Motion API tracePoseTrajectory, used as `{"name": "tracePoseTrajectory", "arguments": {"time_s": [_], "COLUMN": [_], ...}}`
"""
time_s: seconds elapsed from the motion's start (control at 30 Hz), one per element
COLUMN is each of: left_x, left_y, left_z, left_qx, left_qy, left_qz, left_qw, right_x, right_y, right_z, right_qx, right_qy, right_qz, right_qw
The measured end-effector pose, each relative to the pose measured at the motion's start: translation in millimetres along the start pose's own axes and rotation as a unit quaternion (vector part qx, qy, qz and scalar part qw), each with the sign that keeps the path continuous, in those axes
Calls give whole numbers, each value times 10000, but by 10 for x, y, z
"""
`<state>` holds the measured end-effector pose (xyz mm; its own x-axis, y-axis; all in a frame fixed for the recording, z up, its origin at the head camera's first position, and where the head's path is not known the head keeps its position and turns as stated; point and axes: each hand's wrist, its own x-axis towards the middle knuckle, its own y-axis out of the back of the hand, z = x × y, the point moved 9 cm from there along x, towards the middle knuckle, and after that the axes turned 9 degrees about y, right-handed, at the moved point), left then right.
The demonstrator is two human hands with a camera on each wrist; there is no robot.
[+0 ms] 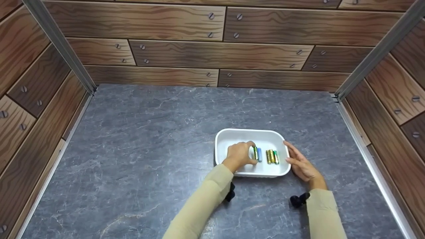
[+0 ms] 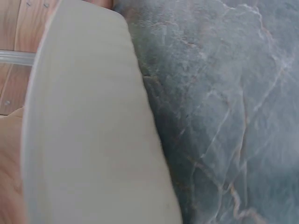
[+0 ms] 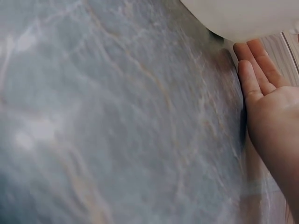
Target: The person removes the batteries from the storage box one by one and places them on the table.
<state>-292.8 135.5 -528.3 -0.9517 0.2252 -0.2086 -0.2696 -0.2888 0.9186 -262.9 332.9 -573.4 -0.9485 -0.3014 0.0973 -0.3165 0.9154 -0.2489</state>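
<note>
A white rectangular tray (image 1: 237, 134) sits on the grey marbled tabletop. My left hand (image 1: 238, 153) reaches into it and grips a green battery (image 1: 255, 153) between thumb and forefinger, at its two ends. A blue battery (image 1: 259, 154) lies right beside that one. Farther right in the tray, two gold batteries (image 1: 268, 156) and a green-and-gold battery (image 1: 276, 157) lie side by side. With fingers extended, my right hand (image 1: 303, 166) touches the tray's right side. The right wrist view shows these straight fingers (image 3: 251, 79) by the tray wall; the left wrist view shows mostly the tray's outer wall (image 2: 98, 112).
Wood-patterned panels (image 1: 179, 53) stand behind and at both sides of the tabletop (image 1: 149, 132). Metal posts (image 1: 61, 48) rise at the back corners. A black wrist mount (image 1: 298, 200) sticks out from the right sleeve.
</note>
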Motion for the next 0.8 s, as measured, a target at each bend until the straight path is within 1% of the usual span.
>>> {"name": "tracePoseTrajectory", "arguments": {"time_s": [0.1,0.17,0.33,0.47,0.63,0.8], "left_x": [-36,-58,-112,-161,-220,-274], "left_y": [80,114,190,280,385,482], "left_z": [-5,-7,-42,-96,-122,-173], "left_qx": [-133,-172,-329,-384,-364,-520], "left_qy": [-132,-213,-349,-417,-577,-743], "left_qz": [148,194,279,437,633,723], "left_qw": [9997,9994,9985,9974,9957,9933], "right_x": [-3,-11,-24,-16,-19,-15], "right_y": [2,3,2,-13,9,0], "right_z": [-2,-1,25,38,34,30], "right_qx": [-43,-69,-133,-147,-174,-183], "right_qy": [10,3,-125,-180,-146,-70], "right_qz": [-52,-69,89,144,178,105], "right_qw": [10000,10000,9998,9996,9996,9998]}}
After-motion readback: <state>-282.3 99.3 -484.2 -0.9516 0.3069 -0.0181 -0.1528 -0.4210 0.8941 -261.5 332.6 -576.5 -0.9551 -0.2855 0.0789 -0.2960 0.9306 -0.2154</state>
